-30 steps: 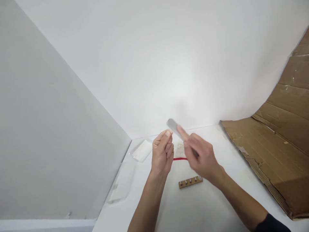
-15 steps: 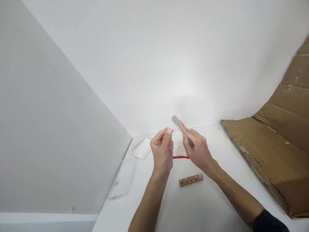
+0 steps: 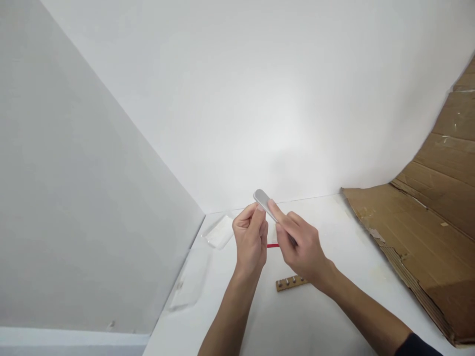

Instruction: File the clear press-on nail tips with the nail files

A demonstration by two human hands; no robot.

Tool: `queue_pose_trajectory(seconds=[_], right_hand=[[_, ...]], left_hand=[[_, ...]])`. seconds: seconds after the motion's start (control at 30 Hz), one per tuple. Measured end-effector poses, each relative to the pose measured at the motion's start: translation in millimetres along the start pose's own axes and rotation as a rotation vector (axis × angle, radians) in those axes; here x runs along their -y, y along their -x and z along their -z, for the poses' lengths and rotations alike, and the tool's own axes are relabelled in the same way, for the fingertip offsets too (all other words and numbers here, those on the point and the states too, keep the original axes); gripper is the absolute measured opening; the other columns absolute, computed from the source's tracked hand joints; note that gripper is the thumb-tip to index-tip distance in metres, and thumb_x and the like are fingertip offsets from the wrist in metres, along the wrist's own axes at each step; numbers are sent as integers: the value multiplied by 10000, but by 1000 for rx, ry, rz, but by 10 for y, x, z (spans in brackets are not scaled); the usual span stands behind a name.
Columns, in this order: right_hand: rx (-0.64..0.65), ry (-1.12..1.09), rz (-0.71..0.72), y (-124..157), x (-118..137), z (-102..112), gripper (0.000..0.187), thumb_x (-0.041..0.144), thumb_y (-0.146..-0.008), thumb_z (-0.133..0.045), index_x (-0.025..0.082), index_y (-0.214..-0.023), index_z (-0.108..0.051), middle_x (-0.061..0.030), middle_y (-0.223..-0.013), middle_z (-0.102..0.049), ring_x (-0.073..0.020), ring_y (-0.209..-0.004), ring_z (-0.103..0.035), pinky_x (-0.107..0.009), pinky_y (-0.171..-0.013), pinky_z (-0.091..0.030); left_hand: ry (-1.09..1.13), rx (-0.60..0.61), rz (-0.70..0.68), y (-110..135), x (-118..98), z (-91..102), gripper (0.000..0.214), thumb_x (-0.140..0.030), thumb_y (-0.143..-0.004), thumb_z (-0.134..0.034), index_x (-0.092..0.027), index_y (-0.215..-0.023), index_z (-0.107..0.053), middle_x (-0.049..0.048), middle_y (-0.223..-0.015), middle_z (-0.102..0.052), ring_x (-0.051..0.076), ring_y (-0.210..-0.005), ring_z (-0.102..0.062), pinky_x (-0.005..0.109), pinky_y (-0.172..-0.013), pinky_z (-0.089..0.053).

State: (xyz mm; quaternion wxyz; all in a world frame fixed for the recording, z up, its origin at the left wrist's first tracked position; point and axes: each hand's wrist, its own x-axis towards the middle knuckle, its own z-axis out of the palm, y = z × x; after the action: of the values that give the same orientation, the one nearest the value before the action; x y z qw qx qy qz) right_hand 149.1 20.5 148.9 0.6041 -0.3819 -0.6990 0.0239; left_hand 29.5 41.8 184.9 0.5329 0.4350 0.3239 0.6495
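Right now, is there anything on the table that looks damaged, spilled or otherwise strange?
Yes: the cardboard on the right looks damaged. Its left edge is ragged, with the surface layer torn away and the ribs showing, while its other visible surfaces are mostly smooth. I see no clear spill on the table.

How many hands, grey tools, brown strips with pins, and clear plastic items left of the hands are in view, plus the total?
Hands: 2 (left hand, right hand)
Grey tool: 1
Brown strip: 1
Clear plastic items: 2
Total: 6
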Motion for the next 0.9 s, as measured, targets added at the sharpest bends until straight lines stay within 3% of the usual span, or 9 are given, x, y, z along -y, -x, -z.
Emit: queue_pose_trajectory(seconds=[0.37, 0.6, 0.73, 0.9], right_hand=[[-19, -9, -12, -57, 26, 66, 545, 139, -1080, -432, 264, -1597, -549, 53, -713, -384, -129, -596, -392, -251, -549, -379], [25, -20, -24, -64, -8, 103, 524, 147, -1077, -452, 260, -1572, -581, 52, -708, -383, -138, -602, -393, -262, -559, -380], [53, -9, -38, -84, -57, 129, 524, 126, -1076, -447, 272, -1558, -593, 47, -729, -404, -135, -615, -405, -258, -572, -398], [96, -26, 0, -92, -69, 164, 522, 119, -1079, -456, 290, -1552, -593, 51, -739, -373, -130, -616, -393, -252, -572, -394]], left_hand=[[-32, 68, 12, -25, 16, 32, 449, -499, -814, -884, -165, -693, -610, -99, -585, -258, 25, -471, -129, 193, -399, -125], [-280, 133, -176, -47, 28, 113, 278, -391, -898, -788, -161, -751, -737, -79, -547, -296, 62, -497, -215, 231, -452, -194], [-430, 148, -263, -101, -75, 194, 201, -325, -905, -757, -167, -784, -786, -58, -548, -398, 72, -505, -267, 247, -464, -224], [-473, 224, -264, -99, -232, 276, 198, -314, -896, -756, -166, -767, -783, -23, -614, -528, 67, -502, -303, 252, -452, -225]])
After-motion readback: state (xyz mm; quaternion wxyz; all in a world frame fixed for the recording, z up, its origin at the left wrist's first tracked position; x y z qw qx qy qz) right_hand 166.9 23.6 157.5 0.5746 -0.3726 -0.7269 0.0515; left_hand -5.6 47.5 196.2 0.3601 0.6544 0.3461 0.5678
